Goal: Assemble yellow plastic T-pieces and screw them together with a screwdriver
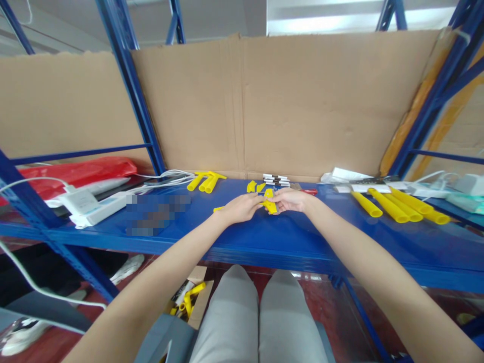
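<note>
In the head view both my hands meet over the middle of the shelf. My left hand (245, 207) is closed around a yellow T-shaped plastic tool (269, 202); a yellow end shows past its wrist side, and most of the shaft is covered by the fingers. Pinched at the wide head of that tool, my right hand (290, 200) is closed too, with a small greyish edge beside its fingertips that I cannot make out. Just beyond lie small yellow pieces (251, 186) and a row of black-and-white sticks (276, 180). A red item (310, 191) lies behind my right hand.
Yellow T-shaped tools (206, 182) lie at the back left, several yellow tubes (393, 204) at the right. A white power strip (102, 209) and cables (174, 176) are on the left. Cardboard (302, 101) walls the back. Below, a carton (200, 302) holds yellow parts.
</note>
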`<state>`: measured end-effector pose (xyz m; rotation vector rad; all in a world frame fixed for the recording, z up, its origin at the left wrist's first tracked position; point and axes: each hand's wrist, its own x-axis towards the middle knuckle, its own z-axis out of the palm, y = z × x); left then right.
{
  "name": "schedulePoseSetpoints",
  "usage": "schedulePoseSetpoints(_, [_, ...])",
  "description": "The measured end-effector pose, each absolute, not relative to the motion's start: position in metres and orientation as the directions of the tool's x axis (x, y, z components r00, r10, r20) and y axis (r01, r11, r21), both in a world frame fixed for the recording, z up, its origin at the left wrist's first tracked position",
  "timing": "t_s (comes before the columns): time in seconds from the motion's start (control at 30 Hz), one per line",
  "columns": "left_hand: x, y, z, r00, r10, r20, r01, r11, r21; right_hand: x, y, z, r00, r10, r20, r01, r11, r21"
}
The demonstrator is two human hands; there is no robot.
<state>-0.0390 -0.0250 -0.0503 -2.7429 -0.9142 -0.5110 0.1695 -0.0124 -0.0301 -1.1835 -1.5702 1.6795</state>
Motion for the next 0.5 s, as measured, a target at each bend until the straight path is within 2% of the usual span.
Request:
schedulePoseSetpoints(0.2, [-0.037, -0.024, -0.049, 0.719, 0.602, 0.348, 0.666, -0.739, -0.098, 0.168, -0.011, -0.031, -0.480, 0.854, -0.201, 0.151, -0.145, -0.978])
schedulePoseSetpoints(0.37, [-0.026, -0.030, -0.045, 0.677, 0.690, 0.257, 0.735, -0.648, -0.199, 0.165, -0.013, -0.030, -0.475, 0.857, -0.197, 0.145, -0.145, -0.979])
schedulePoseSetpoints(0.5, [-0.018, -0.032, -0.039, 0.643, 0.720, 0.260, 0.765, -0.591, -0.255, 0.164, -0.016, -0.023, -0.472, 0.864, -0.175, 0.135, -0.125, -0.983])
